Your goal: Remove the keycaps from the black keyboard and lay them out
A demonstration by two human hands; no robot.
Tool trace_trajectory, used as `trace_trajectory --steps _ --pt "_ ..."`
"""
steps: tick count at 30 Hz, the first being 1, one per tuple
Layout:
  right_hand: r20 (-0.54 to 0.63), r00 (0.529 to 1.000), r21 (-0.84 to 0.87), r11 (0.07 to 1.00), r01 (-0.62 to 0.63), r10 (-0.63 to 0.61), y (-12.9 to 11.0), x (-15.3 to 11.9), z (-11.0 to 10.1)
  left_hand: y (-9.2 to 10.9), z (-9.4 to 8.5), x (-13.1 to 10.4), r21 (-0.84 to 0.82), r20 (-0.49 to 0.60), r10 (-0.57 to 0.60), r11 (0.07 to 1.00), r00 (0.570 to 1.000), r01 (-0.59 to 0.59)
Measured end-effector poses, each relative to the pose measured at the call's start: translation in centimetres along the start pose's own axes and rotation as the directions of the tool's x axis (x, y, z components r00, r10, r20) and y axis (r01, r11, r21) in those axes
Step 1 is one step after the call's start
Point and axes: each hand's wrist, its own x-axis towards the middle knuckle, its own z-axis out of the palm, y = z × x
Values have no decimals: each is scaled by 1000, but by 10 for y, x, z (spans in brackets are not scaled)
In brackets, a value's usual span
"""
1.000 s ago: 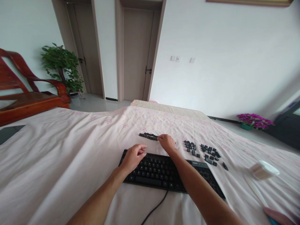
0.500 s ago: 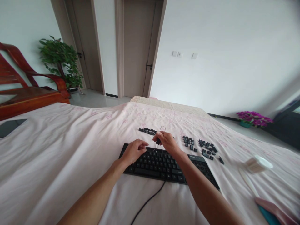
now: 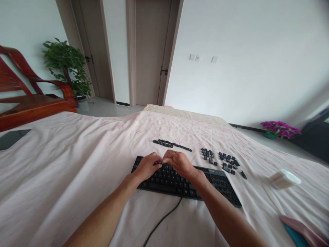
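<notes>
A black keyboard (image 3: 164,187) lies on the bedspread, its keys still set in the main block, while the right-hand number section looks stripped of caps. My left hand (image 3: 147,167) rests over its upper left corner, fingers curled and pressed together; whatever they pinch is hidden. Beside it my right hand (image 3: 178,163) is closed, fingertips meeting the left ones at the top row. The wire keycap puller seen in it earlier is covered by the fingers now. Loose black keycaps (image 3: 163,144) lie in a row just behind the hands.
More loose keycaps (image 3: 227,161) sit in clusters to the right. A white round tub (image 3: 286,179) and a brush-like tool with a pink and teal handle (image 3: 295,230) lie farther right. The keyboard cable (image 3: 164,218) runs toward me. A dark flat panel (image 3: 12,139) is at far left.
My right hand has come down and left from above the keyboard onto its top row, against my left hand. The wire puller has gone out of sight, and the keycap row behind shows fully.
</notes>
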Motion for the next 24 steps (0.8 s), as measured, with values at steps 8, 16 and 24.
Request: trace_trajectory --steps 8,16,24 --pt "7 1000 4 1000 12 -12 8 -5 9 4 -3 0 -3 42 14 1000 999 -14" --pt "-155 986 137 989 -46 68 23 -19 23 15 11 6 132 70 -7 991 998 -2" --pt "-348 935 232 972 24 60 24 -27 31 18 16 3 130 19 16 991 1000 -18"
